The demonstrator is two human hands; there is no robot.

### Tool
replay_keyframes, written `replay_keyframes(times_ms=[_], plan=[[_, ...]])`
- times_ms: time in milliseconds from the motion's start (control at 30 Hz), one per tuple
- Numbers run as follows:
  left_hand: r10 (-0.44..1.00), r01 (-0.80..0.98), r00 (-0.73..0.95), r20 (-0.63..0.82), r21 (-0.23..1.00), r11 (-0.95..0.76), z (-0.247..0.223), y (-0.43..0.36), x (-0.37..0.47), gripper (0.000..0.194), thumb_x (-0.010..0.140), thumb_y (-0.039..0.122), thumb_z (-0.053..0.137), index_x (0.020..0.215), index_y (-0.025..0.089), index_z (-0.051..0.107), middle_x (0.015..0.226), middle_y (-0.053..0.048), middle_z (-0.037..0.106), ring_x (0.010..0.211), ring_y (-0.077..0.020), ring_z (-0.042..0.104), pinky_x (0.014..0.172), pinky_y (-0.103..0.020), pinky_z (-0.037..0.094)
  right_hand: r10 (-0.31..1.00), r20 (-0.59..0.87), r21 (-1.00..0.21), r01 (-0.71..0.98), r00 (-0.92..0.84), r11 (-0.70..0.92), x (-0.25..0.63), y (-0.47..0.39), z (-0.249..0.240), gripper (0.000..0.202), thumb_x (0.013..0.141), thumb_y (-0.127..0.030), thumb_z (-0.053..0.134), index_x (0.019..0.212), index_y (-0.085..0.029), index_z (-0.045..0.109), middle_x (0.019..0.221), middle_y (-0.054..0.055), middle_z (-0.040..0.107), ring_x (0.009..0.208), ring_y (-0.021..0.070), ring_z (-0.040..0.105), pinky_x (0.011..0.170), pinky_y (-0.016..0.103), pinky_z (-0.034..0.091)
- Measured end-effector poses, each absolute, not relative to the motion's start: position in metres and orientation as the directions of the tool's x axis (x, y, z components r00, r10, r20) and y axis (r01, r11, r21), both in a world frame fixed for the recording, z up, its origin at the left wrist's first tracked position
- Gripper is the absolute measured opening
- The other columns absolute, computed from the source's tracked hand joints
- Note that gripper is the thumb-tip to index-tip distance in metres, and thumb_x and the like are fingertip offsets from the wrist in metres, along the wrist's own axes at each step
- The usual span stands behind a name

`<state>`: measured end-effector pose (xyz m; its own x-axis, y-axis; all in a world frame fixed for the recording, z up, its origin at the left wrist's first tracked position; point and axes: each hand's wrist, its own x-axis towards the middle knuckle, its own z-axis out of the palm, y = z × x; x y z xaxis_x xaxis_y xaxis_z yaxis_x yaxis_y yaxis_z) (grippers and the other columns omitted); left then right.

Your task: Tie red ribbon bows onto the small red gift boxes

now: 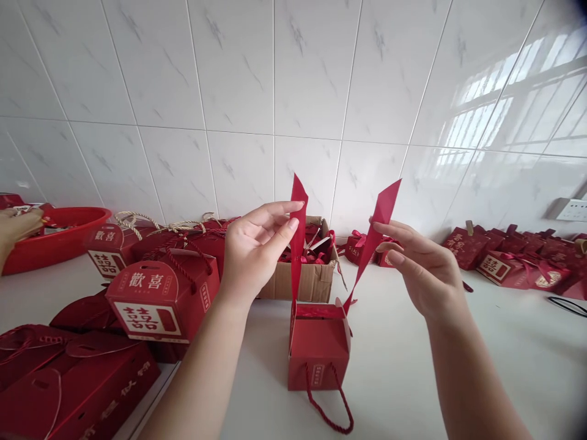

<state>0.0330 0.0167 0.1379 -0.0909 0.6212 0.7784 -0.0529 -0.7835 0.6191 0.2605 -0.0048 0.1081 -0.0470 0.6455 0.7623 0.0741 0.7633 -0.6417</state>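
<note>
In front of me a small red gift box [318, 351] stands on the white table, its twisted rope handle [330, 421] hanging down the near side. A red ribbon [298, 244] comes up from the top of the box in two slanted-cut ends. My left hand [259, 244] pinches the left end between thumb and fingers. The right end rises beside my right hand [424, 269], whose thumb and fingertips close on its edge. Both ends are held up above the box, apart from each other.
Red gift boxes [160, 299] crowd the left side, with more boxes [523, 263] along the wall at right. Behind my box stands a cardboard carton [316, 284] holding ribboned things. Another person's hand [21, 229] is at a red basin [64, 244], far left. A black cord [568, 305] lies at right.
</note>
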Motion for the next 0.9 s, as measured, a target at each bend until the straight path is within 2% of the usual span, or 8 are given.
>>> replay_keyframes(times_ms=[433,733,900], plan=[[0.629,-0.191,-0.058,0.775,0.61,-0.769,0.1389,0.0173,0.0341,0.019,0.075,0.015,0.069,0.09,0.025,0.074,0.094,-0.001,0.074,0.089,-0.0125,0.064,0.082,-0.024,0.05,0.616,0.785,-0.616,0.028,-0.068,0.788,0.2609,-0.0039,0.1089,0.029,0.085,-0.021,0.059,0.11,-0.034,0.068,0.119,0.001,0.06,0.087,0.0164,0.058,0.073,0.029,0.052],[0.63,-0.184,-0.009,0.776,0.618,-0.764,0.1391,0.0148,0.0322,0.021,0.078,0.015,0.068,0.095,0.026,0.073,0.1,0.0,0.073,0.092,-0.0115,0.063,0.083,-0.023,0.049,0.623,0.78,-0.623,0.022,-0.051,0.782,0.2606,-0.0056,0.1098,0.029,0.085,-0.019,0.059,0.109,-0.033,0.069,0.117,0.001,0.06,0.089,0.0149,0.056,0.072,0.026,0.05],[0.631,-0.169,0.012,0.776,0.624,-0.763,0.1389,0.0136,0.0321,0.02,0.08,0.018,0.065,0.097,0.026,0.072,0.104,0.0,0.072,0.097,-0.0133,0.061,0.088,-0.026,0.047,0.613,0.788,-0.612,0.044,-0.047,0.79,0.2614,-0.0053,0.1101,0.028,0.085,-0.021,0.06,0.108,-0.033,0.069,0.115,0.002,0.06,0.092,0.0163,0.055,0.072,0.027,0.049]])
